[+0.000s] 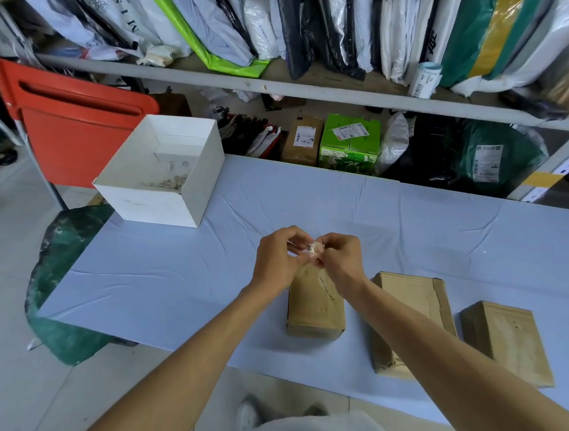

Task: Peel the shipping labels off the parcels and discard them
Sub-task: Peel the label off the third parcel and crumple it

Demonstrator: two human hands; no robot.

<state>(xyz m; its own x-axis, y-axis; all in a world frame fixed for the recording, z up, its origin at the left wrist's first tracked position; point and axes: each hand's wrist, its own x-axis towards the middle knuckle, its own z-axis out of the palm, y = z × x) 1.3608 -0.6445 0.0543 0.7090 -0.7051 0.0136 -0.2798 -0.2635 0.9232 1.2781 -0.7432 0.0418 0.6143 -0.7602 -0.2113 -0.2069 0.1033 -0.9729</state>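
Wrinkled pale-blue cloth covers the table (168, 274) where we work, below shelves of glossy plastic mailers (204, 19). Our left hand (278, 256) and right hand (339, 263) both pinch a crumpled white label scrap (314, 249) just above the nearest brown cardboard parcel (316, 307). We judge it bound for the open white box (160, 204) at left, which holds paper bits. A second parcel (410, 295) and third parcel (509, 338) sit at right, tops scuffed.
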